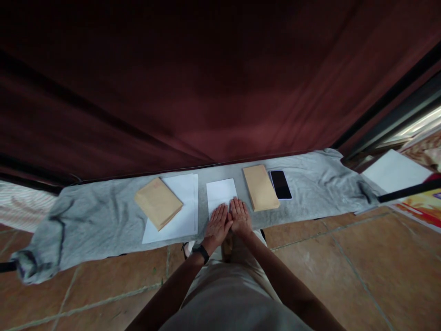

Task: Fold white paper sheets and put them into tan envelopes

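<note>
Both palms lie flat, side by side, on the near part of a white sheet of paper (221,189), which seems to be folded. My left hand (217,224) has a dark band at the wrist, and its fingers stretch forward over the paper. Close against it, my right hand (241,217) rests with its fingers extended, thumbs meeting in the middle. The paper's near edge is hidden beneath the hands. Right of the paper lies a stack of brown envelopes (261,187). To the left, another brown envelope stack (158,203) sits askew on larger white sheets (186,197).
A dark-screened phone (280,185) lies beside the right envelope stack. Grey cloth (103,220) covers the narrow bench, bunched at both ends. A dark red curtain (213,92) hangs behind it. Tiled floor (317,257) shows below, and a white sheet (399,171) sits at far right.
</note>
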A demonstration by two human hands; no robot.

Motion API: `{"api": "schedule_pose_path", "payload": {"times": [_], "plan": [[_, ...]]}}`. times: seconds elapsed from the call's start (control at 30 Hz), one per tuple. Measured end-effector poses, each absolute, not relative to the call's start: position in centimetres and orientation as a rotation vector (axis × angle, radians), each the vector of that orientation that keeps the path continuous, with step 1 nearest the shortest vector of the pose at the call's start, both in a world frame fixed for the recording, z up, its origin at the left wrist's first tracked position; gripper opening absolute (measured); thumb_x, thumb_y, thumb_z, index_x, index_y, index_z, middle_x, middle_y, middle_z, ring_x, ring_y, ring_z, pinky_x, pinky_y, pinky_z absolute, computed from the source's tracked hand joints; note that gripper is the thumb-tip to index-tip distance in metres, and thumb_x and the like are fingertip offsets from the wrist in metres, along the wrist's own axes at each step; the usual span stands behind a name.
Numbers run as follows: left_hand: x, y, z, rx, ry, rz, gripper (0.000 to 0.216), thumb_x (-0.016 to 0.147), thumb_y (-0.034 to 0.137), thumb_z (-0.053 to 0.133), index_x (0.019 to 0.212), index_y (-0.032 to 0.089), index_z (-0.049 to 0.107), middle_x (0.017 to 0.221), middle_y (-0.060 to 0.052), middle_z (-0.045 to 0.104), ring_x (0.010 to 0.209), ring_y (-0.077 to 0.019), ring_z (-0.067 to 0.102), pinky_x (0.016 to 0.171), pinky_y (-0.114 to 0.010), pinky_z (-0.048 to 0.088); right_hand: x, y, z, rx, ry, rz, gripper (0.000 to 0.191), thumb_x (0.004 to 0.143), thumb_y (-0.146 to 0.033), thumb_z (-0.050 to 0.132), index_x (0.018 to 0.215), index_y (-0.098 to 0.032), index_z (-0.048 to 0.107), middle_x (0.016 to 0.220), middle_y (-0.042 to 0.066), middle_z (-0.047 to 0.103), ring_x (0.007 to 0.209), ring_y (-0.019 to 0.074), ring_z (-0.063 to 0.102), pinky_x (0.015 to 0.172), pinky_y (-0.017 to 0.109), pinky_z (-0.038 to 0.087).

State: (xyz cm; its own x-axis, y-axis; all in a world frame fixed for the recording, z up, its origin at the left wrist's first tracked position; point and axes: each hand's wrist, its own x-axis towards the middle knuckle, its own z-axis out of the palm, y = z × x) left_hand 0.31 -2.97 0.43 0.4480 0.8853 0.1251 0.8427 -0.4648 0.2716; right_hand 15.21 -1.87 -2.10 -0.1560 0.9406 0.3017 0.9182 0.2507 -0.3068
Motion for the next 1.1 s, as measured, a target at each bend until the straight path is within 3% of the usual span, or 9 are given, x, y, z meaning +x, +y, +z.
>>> {"api": "schedule_pose_path", "payload": {"times": [0.17, 0.67, 0.9, 1.1], "plan": [[-3.0, -5.4, 0.8, 2.580, 1.591, 0.336, 0.069, 0.103, 0.046, 0.037, 0.160, 0.010, 0.022, 0.164, -0.016, 0.032, 0.155, -0.0264, 0.024, 0.125, -0.048, 0.027, 14.9, -1.8, -1.5, -1.735, -2.098, 0.081, 0.063, 0.104, -0.033, 0.039, 0.160, -0.006, 0.026, 0.162, 0.020, 0.035, 0.149, 0.0311, 0.034, 0.122, 0.049, 0.025], [-5.6, -7.4, 0.7, 2.596, 1.666, 0.321, 0.074, 0.103, 0.047, 0.037, 0.162, 0.010, 0.012, 0.163, -0.020, 0.033, 0.152, -0.0299, 0.030, 0.120, -0.052, 0.035, 18.4, -5.2, -1.5, -1.713, -2.123, 0.025, 0.061, 0.106, -0.032, 0.038, 0.159, -0.007, 0.025, 0.161, 0.018, 0.036, 0.148, 0.0292, 0.036, 0.120, 0.049, 0.029], [-0.8, -2.2, 2.2, 2.686, 1.371, 0.292, 0.064, 0.105, 0.044, 0.034, 0.159, 0.011, 0.027, 0.162, -0.015, 0.038, 0.153, -0.0244, 0.028, 0.124, -0.044, 0.032, 18.2, -5.3, -1.3, -1.710, -2.077, -0.005, 0.059, 0.106, -0.034, 0.038, 0.157, -0.008, 0.030, 0.158, 0.020, 0.042, 0.146, 0.0293, 0.039, 0.119, 0.050, 0.032], [-0.2, 1.7, 1.7, 2.704, 1.319, 0.249, 0.064, 0.105, 0.047, 0.031, 0.156, 0.009, 0.033, 0.163, -0.015, 0.036, 0.154, -0.0236, 0.026, 0.125, -0.045, 0.028, 18.3, -5.2, -1.0, -1.707, -2.086, 0.005, 0.058, 0.105, -0.036, 0.037, 0.156, -0.007, 0.033, 0.157, 0.020, 0.042, 0.146, 0.0300, 0.040, 0.119, 0.050, 0.032]]}}
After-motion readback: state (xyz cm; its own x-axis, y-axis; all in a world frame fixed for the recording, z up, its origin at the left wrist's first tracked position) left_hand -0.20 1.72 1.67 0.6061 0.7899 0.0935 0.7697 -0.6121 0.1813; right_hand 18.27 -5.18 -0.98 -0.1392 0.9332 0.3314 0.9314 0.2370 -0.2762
